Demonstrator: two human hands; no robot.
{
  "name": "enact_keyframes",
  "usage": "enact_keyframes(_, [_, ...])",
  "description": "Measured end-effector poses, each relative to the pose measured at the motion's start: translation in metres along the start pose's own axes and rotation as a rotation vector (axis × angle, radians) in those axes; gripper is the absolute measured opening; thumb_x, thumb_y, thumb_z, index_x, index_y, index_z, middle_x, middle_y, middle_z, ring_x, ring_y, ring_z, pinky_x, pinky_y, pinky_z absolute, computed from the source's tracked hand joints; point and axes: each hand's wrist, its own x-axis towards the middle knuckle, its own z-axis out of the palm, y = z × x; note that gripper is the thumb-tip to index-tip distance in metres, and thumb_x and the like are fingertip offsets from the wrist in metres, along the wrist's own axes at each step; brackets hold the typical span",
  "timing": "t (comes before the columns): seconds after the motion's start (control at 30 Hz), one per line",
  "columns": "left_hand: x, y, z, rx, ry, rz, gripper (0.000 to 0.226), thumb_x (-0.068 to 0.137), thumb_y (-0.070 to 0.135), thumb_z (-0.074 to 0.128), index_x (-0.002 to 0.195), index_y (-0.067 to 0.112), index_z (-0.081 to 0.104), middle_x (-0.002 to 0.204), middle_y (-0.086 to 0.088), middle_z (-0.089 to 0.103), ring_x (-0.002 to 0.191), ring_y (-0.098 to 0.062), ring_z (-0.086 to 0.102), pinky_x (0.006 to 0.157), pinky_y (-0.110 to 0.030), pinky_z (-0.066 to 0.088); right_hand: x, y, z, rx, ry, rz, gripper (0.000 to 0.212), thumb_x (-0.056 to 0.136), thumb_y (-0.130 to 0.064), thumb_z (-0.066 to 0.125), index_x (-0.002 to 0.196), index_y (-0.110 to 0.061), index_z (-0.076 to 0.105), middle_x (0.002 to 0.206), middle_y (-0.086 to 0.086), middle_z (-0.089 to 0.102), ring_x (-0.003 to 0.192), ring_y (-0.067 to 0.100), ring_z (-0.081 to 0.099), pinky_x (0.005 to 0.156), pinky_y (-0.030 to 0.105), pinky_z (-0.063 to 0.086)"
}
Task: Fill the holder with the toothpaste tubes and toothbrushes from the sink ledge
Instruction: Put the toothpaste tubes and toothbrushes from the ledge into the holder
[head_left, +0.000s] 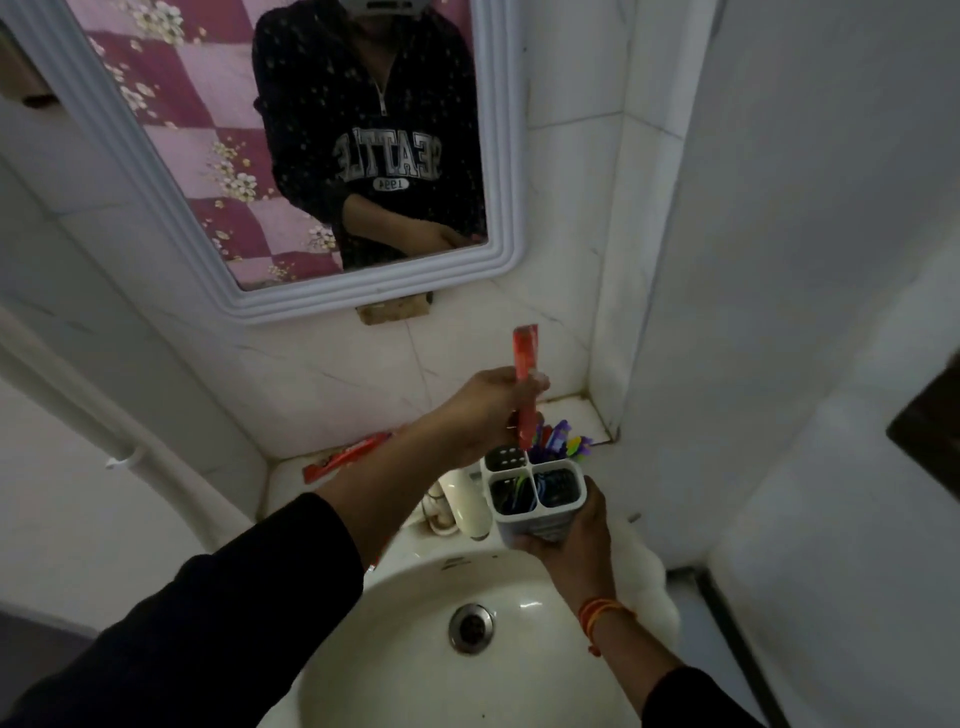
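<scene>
My right hand (566, 535) grips a white holder (540, 519) with four compartments, held above the sink's back rim. My left hand (488, 410) holds a red toothpaste tube (524, 374) upright, its lower end at the mouth of the holder's far compartments. Several colourful toothbrushes (558, 441) stick out of the far right compartment, and dark and blue items lie in the two near ones. A second red toothpaste tube (348, 457) lies flat on the ledge to the left, partly hidden by my left forearm.
A white basin (415, 649) with a metal drain (471, 627) is below my arms. A white tap (465, 504) stands just left of the holder. A white-framed mirror (311, 301) hangs on the tiled wall above. A wall corner closes the right side.
</scene>
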Motion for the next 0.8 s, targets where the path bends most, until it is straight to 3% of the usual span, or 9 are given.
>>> enact_keyframes(0.07, [0.000, -0.015, 0.013, 0.285, 0.159, 0.146, 0.021, 0.078, 0.028, 0.084, 0.096, 0.019, 0.078, 0.090, 0.000, 0.079, 0.089, -0.011, 0.076, 0.081, -0.032, 0.062, 0.005, 0.002, -0.003, 0.022, 0.000, -0.031, 0.100, 0.047, -0.020, 0.101, 0.134, -0.018, 0.053, 0.129, 0.003, 0.063, 0.118, 0.017, 0.065, 0.090, 0.046, 0.061])
enact_keyframes(0.17, [0.000, -0.029, 0.019, 0.660, 0.300, 0.240, 0.017, 0.065, 0.029, 0.090, 0.075, 0.020, 0.079, 0.059, 0.011, 0.069, 0.054, 0.003, 0.063, 0.047, -0.007, 0.044, 0.008, 0.000, -0.005, 0.000, -0.008, -0.075, 0.103, 0.045, -0.020, 0.103, 0.135, -0.014, 0.055, 0.130, 0.004, 0.059, 0.118, 0.011, 0.063, 0.093, 0.023, 0.057])
enact_keyframes(0.23, [0.000, -0.037, 0.022, 0.808, 0.262, 0.234, 0.019, 0.069, 0.030, 0.087, 0.071, 0.015, 0.076, 0.063, 0.001, 0.068, 0.054, -0.003, 0.056, 0.047, -0.014, 0.042, 0.006, 0.001, -0.005, -0.005, 0.000, -0.096, 0.105, 0.046, -0.019, 0.102, 0.138, -0.014, 0.052, 0.130, 0.001, 0.054, 0.116, 0.005, 0.057, 0.088, 0.001, 0.046])
enact_keyframes(0.33, [-0.004, -0.038, 0.026, 0.921, 0.157, 0.278, 0.021, 0.078, 0.033, 0.083, 0.090, 0.016, 0.083, 0.080, 0.000, 0.076, 0.062, 0.000, 0.056, 0.056, -0.010, 0.040, 0.003, 0.000, -0.004, 0.003, 0.009, -0.100, 0.106, 0.048, -0.014, 0.102, 0.140, -0.011, 0.049, 0.129, -0.003, 0.047, 0.112, 0.002, 0.051, 0.083, -0.008, 0.037])
enact_keyframes(0.43, [-0.011, -0.023, 0.011, 0.761, 0.093, 0.243, 0.018, 0.071, 0.035, 0.086, 0.087, 0.026, 0.085, 0.070, 0.011, 0.076, 0.055, 0.009, 0.061, 0.060, -0.009, 0.049, 0.004, -0.003, -0.005, 0.028, 0.000, -0.105, 0.100, 0.048, -0.012, 0.102, 0.136, -0.010, 0.054, 0.130, 0.004, 0.054, 0.115, 0.004, 0.057, 0.092, 0.007, 0.050])
enact_keyframes(0.5, [-0.010, -0.011, -0.011, 0.598, 0.118, 0.203, 0.015, 0.070, 0.034, 0.085, 0.082, 0.025, 0.084, 0.066, 0.008, 0.077, 0.059, 0.001, 0.071, 0.059, -0.016, 0.057, 0.005, -0.007, -0.007, 0.047, -0.010, -0.102, 0.097, 0.047, -0.014, 0.103, 0.133, -0.010, 0.058, 0.130, 0.009, 0.059, 0.119, 0.015, 0.064, 0.098, 0.031, 0.058])
enact_keyframes(0.6, [-0.002, -0.006, -0.060, 0.483, 0.326, 0.183, 0.010, 0.080, 0.020, 0.080, 0.086, 0.012, 0.083, 0.072, -0.005, 0.080, 0.071, -0.016, 0.079, 0.069, -0.027, 0.065, 0.006, -0.010, -0.008, 0.064, -0.021, -0.123, 0.098, 0.048, -0.017, 0.104, 0.134, -0.012, 0.058, 0.132, 0.008, 0.061, 0.122, 0.020, 0.064, 0.099, 0.038, 0.058])
enact_keyframes(0.67, [0.006, -0.016, -0.092, 0.691, 0.425, 0.148, 0.012, 0.084, 0.016, 0.076, 0.091, 0.009, 0.082, 0.081, -0.008, 0.081, 0.078, -0.022, 0.079, 0.076, -0.027, 0.063, 0.006, -0.009, -0.009, 0.066, -0.023, -0.128, 0.099, 0.048, -0.019, 0.104, 0.135, -0.011, 0.057, 0.132, 0.010, 0.061, 0.123, 0.021, 0.064, 0.100, 0.042, 0.057])
enact_keyframes(0.8, [0.021, -0.058, -0.129, 1.179, 0.336, -0.093, 0.030, 0.089, 0.030, 0.067, 0.107, 0.007, 0.075, 0.111, -0.011, 0.075, 0.099, -0.025, 0.070, 0.075, -0.024, 0.047, 0.007, -0.007, -0.010, 0.071, -0.027, -0.127, 0.102, 0.047, -0.017, 0.105, 0.137, -0.009, 0.056, 0.134, 0.013, 0.059, 0.124, 0.025, 0.062, 0.102, 0.049, 0.055])
